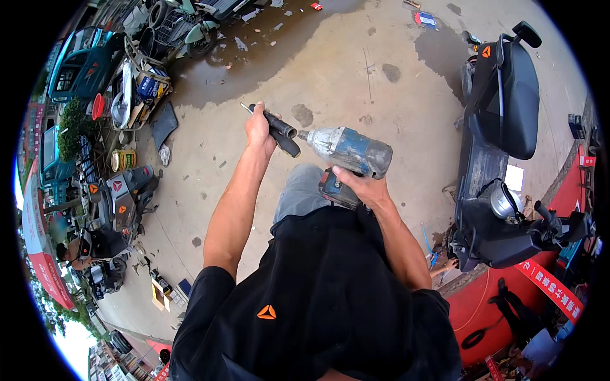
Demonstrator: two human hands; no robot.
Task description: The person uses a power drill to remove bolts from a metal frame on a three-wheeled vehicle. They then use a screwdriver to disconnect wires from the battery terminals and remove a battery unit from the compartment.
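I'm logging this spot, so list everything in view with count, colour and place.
Power tool: 1, blue and grey, in the right hand
Tube: 1, black, in the left hand
Handle: 1, dark, beside the tube
Large scooter: 1, black, right
Smaller scooters: several, grey or black, left
Vehicles: at least 2, teal, upper left
Basin: 1, red, upper left
Tin: 1, yellow, left
Bush: 1, green, left
Puddle: 1, brown, top
Banners: several, red, edges
Edge clutter: too small to count
Shirt: 1, black, lower centre
Trousers: 1 pair, grey, centre
Left hand: 1, bare, upper centre
Right hand: 1, bare, centre
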